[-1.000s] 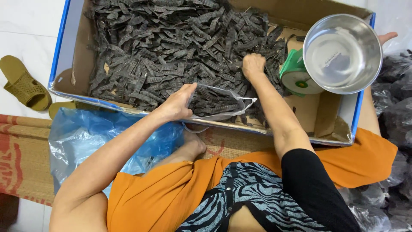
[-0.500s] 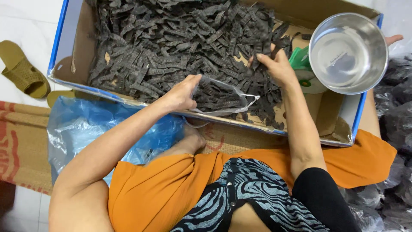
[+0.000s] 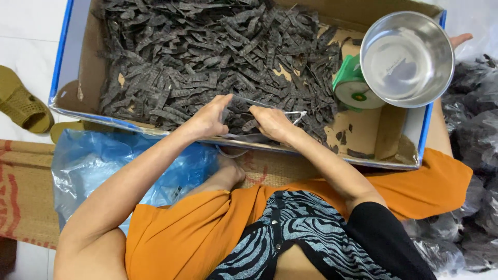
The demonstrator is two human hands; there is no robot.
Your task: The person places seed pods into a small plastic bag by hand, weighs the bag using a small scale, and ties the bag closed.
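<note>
Holding a clear bag (image 3: 259,122) open at frame centre, the left hand (image 3: 207,120) pinches its rim; the right hand (image 3: 272,124), closed on dark pods (image 3: 207,57), looks set to release them inside.

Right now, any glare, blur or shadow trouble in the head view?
Head view: even, soft light with faint shadows only; bright reflections inside the steel bowl and sheen on the blue plastic sheet; the left hand, right hand and dark pods are sharp, with no evident motion blur; the cardboard box edges bow slightly, suggesting wide-angle distortion.
</note>
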